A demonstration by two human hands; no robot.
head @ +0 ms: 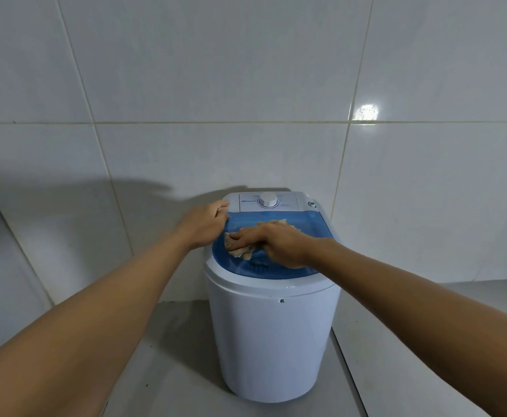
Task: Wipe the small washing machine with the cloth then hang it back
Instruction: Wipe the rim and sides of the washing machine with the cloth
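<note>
Status: wiping is under way; hanging the cloth back is not yet done, and no hook or rail for it shows in this view.

Nearest to me, my two bare forearms reach forward over the grey floor (pixel 168 371) toward the small white cylindrical plastic washing machine (pixel 271 335), which stands on that floor close against the white tiled wall (pixel 246 85). Its drum wall looks clean and glossy, with one small screw near the top of the front. I judge the sides as untouched so far, since the cloth is only on top.

Next, my right hand (pixel 279 243) lies flat, fingers spread and pressing down on the beige, frayed woven cloth (pixel 241 251). The cloth is bunched under the palm and sits on the translucent blue plastic lid (pixel 312 228), toward its left half, with a further corner showing beyond my knuckles.

My left hand (pixel 205 224) is curled closed over the left rim of the machine, beside the lid's edge, apparently steadying it; it holds no cloth.

Farthest, the white control panel (pixel 247 201) with its round white dial (pixel 268 200) sits behind the lid, not yet reached by the cloth.

Remaining, in my judgement: the rest of the lid, the panel, the body, then rehanging.
</note>
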